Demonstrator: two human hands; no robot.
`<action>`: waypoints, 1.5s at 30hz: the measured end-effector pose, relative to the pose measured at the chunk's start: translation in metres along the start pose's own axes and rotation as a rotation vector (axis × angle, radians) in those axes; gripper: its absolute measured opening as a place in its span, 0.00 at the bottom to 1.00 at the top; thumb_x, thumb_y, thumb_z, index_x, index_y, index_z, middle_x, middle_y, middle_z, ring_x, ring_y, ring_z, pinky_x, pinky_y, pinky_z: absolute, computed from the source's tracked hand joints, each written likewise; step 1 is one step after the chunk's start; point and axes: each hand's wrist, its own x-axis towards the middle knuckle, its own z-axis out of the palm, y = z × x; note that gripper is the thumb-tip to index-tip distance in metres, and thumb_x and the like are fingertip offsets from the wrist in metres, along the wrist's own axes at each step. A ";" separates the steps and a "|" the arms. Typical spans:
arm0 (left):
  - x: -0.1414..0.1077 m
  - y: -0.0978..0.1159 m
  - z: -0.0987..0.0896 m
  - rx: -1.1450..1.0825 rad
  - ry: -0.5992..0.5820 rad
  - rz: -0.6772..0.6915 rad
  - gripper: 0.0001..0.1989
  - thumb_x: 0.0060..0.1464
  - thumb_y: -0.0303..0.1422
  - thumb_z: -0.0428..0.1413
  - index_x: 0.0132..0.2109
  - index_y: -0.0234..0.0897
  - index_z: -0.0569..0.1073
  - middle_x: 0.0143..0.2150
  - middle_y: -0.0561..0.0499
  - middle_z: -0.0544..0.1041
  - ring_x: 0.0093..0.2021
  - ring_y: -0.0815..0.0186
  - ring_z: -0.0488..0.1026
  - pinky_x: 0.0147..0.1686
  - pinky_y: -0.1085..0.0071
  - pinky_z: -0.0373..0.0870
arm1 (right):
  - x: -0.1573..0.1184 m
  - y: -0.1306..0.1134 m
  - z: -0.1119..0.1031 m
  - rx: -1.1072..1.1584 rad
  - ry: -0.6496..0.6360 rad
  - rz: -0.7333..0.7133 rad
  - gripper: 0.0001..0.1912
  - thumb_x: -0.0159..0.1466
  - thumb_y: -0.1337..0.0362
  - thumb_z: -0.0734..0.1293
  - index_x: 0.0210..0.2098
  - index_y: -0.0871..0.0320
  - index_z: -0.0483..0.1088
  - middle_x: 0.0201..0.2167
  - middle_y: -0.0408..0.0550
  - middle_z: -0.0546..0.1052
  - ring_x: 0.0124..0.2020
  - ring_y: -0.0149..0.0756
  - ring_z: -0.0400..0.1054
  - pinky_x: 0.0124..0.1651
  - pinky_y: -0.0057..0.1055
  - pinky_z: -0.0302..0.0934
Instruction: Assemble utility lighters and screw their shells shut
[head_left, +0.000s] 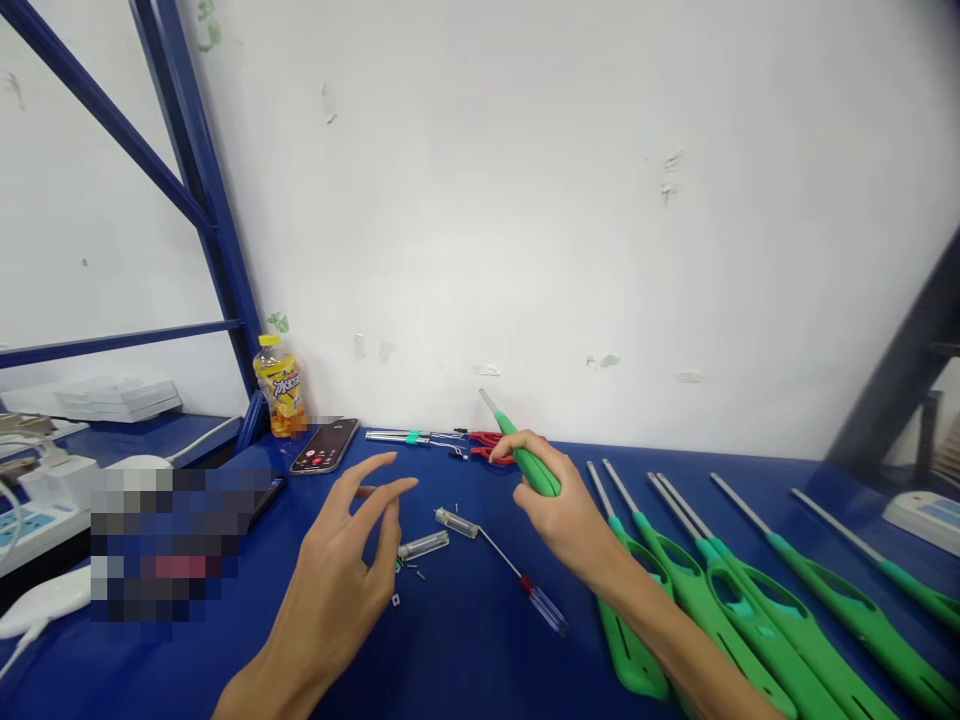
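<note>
My right hand (561, 505) is closed around a green long-nosed lighter (534, 470), its metal tube tilted up and left toward the wall. My left hand (341, 560) hovers over the blue table with its fingers apart and curved, holding nothing. Just right of its fingertips lie two clear small gas tanks, the nearer tank (424, 545) and the farther tank (456, 522), with tiny screws (420, 575) beside them. A screwdriver (546, 608) with a clear blue-purple handle rests between my hands. Behind them are metal lighter tubes with wires (397, 437) and a red-handled tool (484, 440), partly hidden by my right hand.
Several green lighters (757, 610) lie in a row at the right, partly under my right forearm. A smartphone (325, 446) and a yellow-capped drink bottle (281, 388) stand near the wall at the left. A power strip (37, 522) with cables occupies the far left.
</note>
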 end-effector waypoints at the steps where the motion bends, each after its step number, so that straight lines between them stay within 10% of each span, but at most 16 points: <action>1: 0.000 0.000 0.000 -0.009 -0.006 0.006 0.13 0.74 0.32 0.49 0.56 0.45 0.78 0.65 0.45 0.71 0.50 0.59 0.77 0.47 0.60 0.81 | -0.001 0.000 0.001 -0.024 0.009 -0.014 0.18 0.51 0.70 0.62 0.41 0.54 0.72 0.37 0.42 0.70 0.27 0.29 0.53 0.33 0.33 0.48; 12: -0.003 0.001 -0.001 -0.040 -0.017 0.076 0.13 0.72 0.27 0.49 0.50 0.44 0.78 0.57 0.47 0.73 0.48 0.62 0.75 0.47 0.64 0.77 | -0.005 -0.006 0.004 0.074 -0.123 -0.018 0.13 0.49 0.68 0.62 0.35 0.54 0.68 0.35 0.42 0.69 0.25 0.28 0.50 0.29 0.30 0.47; 20: 0.000 0.009 -0.005 -0.031 0.022 0.079 0.18 0.72 0.29 0.51 0.65 0.47 0.71 0.63 0.45 0.70 0.59 0.55 0.71 0.57 0.55 0.71 | -0.008 -0.008 0.000 0.352 -0.512 0.077 0.12 0.50 0.67 0.67 0.35 0.57 0.76 0.42 0.46 0.80 0.21 0.24 0.56 0.23 0.26 0.51; 27: -0.005 0.012 -0.013 -0.132 -0.224 0.213 0.19 0.72 0.30 0.50 0.65 0.47 0.69 0.57 0.47 0.77 0.55 0.58 0.77 0.54 0.62 0.74 | -0.012 -0.009 0.005 0.485 -0.696 0.138 0.12 0.53 0.64 0.70 0.38 0.58 0.79 0.35 0.46 0.80 0.20 0.26 0.59 0.24 0.27 0.55; 32: 0.002 0.016 -0.013 -0.126 -0.263 0.204 0.11 0.71 0.28 0.49 0.54 0.43 0.73 0.38 0.50 0.79 0.37 0.63 0.79 0.36 0.69 0.75 | -0.012 -0.009 0.003 0.453 -0.702 0.177 0.21 0.59 0.61 0.70 0.51 0.57 0.79 0.19 0.38 0.69 0.20 0.30 0.62 0.28 0.27 0.57; 36: 0.004 0.013 -0.009 -0.093 -0.221 0.148 0.11 0.70 0.27 0.47 0.48 0.41 0.74 0.39 0.48 0.78 0.38 0.60 0.79 0.36 0.66 0.74 | -0.009 -0.007 0.003 0.314 -0.628 0.184 0.28 0.65 0.54 0.74 0.63 0.52 0.75 0.24 0.40 0.75 0.25 0.32 0.70 0.27 0.26 0.59; 45: 0.004 0.011 -0.008 -0.099 -0.239 0.044 0.10 0.74 0.35 0.50 0.53 0.41 0.75 0.44 0.48 0.76 0.41 0.57 0.74 0.41 0.61 0.72 | -0.005 -0.004 -0.002 0.110 -0.428 0.110 0.22 0.65 0.50 0.77 0.54 0.55 0.82 0.36 0.45 0.81 0.29 0.32 0.72 0.37 0.31 0.68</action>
